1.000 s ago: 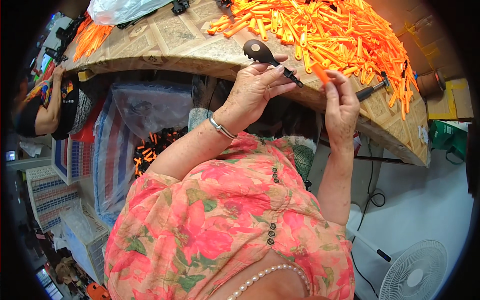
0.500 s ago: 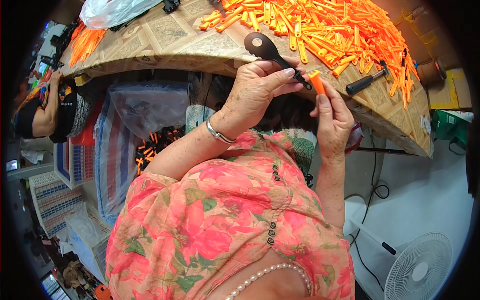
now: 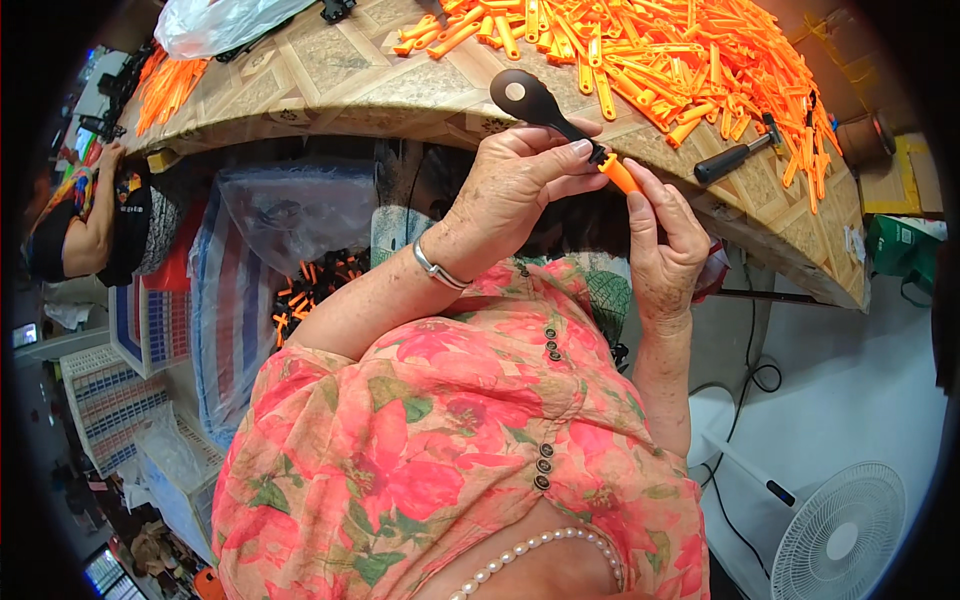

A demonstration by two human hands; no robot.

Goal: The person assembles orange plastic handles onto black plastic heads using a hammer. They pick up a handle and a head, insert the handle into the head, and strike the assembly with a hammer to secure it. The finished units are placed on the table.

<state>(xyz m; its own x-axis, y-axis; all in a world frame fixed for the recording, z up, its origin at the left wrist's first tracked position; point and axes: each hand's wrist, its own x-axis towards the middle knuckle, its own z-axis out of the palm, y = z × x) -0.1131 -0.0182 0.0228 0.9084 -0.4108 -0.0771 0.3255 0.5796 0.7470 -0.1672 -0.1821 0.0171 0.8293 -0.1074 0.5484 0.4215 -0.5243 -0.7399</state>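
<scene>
Pinched between the thumb and fingers of my left hand (image 3: 500,185) is a black plastic piece (image 3: 530,97), with a wide rounded head, a hole in it and a narrow stem. My right hand (image 3: 665,240) grips an orange plastic handle (image 3: 621,177) by its far end. The handle's open end meets the tip of the black stem in front of the table edge; how deep the stem sits inside, I cannot tell. A large heap of orange handles (image 3: 690,75) lies on the table (image 3: 350,70) beyond my hands.
A black-gripped hammer (image 3: 722,164) rests on the table to the right. Below the edge, a striped bag (image 3: 215,330) stands by black and orange pieces (image 3: 305,295). A white fan (image 3: 845,540) is at lower right. Another person's arm (image 3: 95,225) shows at far left.
The orange handle has moved left and tilted, and its open end now meets the black stem's tip, which was bare before. My right hand turned with it; my left hand barely moved.
</scene>
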